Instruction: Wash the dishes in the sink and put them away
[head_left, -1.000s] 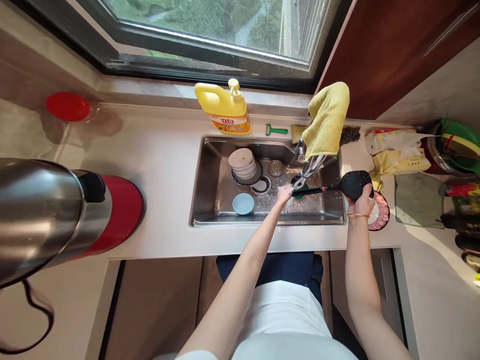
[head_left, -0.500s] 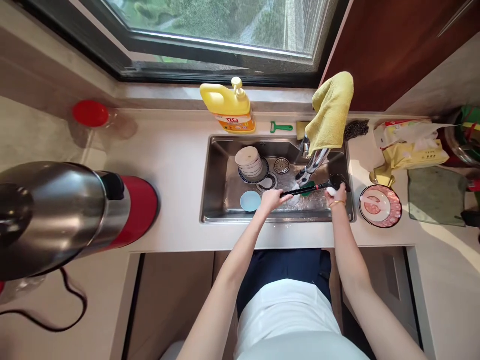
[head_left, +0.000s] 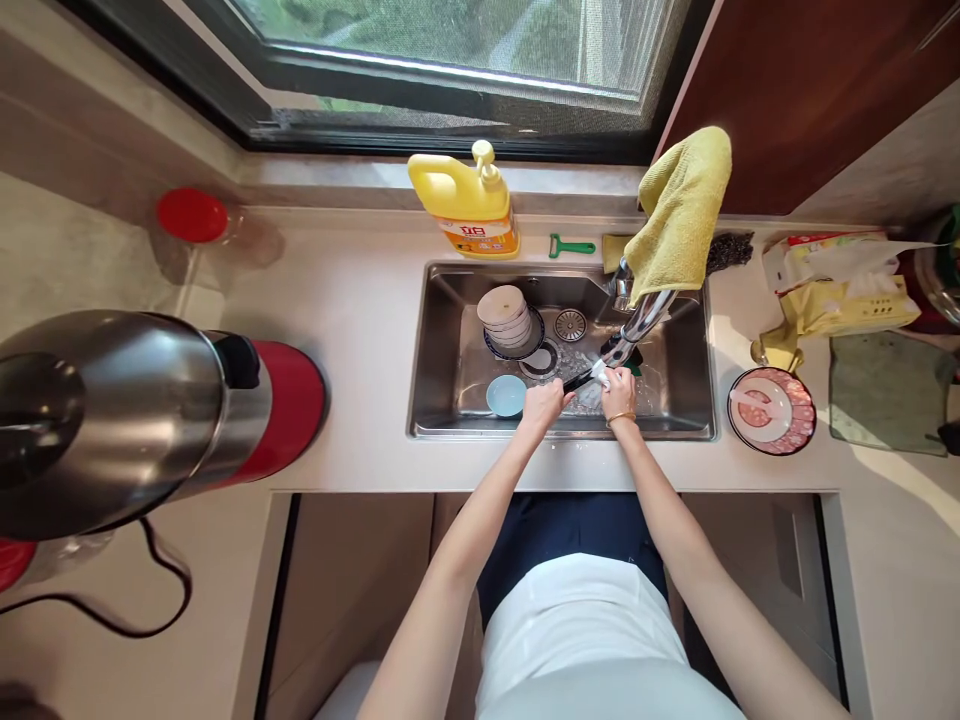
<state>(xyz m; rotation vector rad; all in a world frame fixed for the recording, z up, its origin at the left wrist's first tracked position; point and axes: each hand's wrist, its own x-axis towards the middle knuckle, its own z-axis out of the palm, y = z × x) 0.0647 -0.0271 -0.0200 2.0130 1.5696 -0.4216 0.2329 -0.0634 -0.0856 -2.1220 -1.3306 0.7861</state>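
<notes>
Over the sink (head_left: 439, 400), my left hand (head_left: 545, 405) is closed round the handle end of a black ladle (head_left: 577, 381). My right hand (head_left: 619, 390) is closed on a crumpled white cloth (head_left: 600, 372), pressed against the ladle's handle under the faucet (head_left: 649, 312). The ladle's far end is mostly hidden behind the right hand and faucet. Running water splashes beneath both hands. Left of them lie a light blue bowl (head_left: 506, 396) and a stack of white bowls (head_left: 502, 303). Something green lies partly hidden beyond the right hand.
A yellow cloth (head_left: 679, 220) hangs over the faucet. Behind the sink stand a yellow detergent jug (head_left: 476, 215) and a green peeler (head_left: 574, 246). A patterned plate (head_left: 802, 412) sits right of the sink. A large steel-and-red appliance (head_left: 150, 410) occupies the left counter.
My right hand has moved left along the ladle with the white cloth, from its round head to the handle near my left hand. The left hand keeps its hold.
</notes>
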